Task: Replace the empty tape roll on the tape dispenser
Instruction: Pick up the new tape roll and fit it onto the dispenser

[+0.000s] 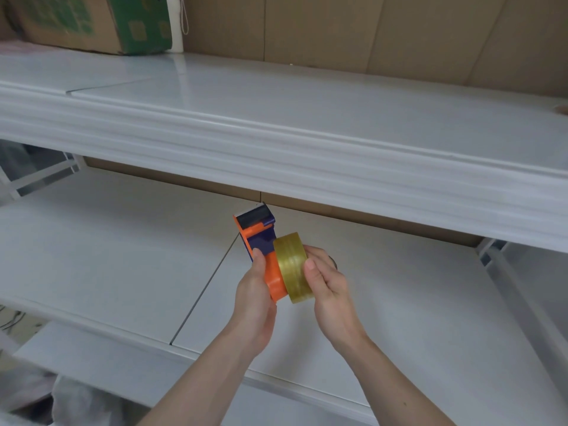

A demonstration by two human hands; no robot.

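Observation:
An orange and dark blue tape dispenser [257, 238] is held above the lower white shelf [123, 247], its black roller end pointing away from me. My left hand [255, 298] grips its orange body from the left, thumb on the blue part. A full yellowish tape roll [293, 267] is pressed flat against the dispenser's right side. My right hand [330, 287] holds the roll, thumb on its rim and fingers behind it. Whether the roll sits on the hub is hidden. A small dark object [333, 261] peeks out behind my right fingers.
An upper white shelf [307, 118] juts out above the hands. A cardboard box with green print [92, 23] stands at its far left. Brown cardboard lines the back wall [368, 32]. Crumpled plastic [61, 398] lies at the bottom left.

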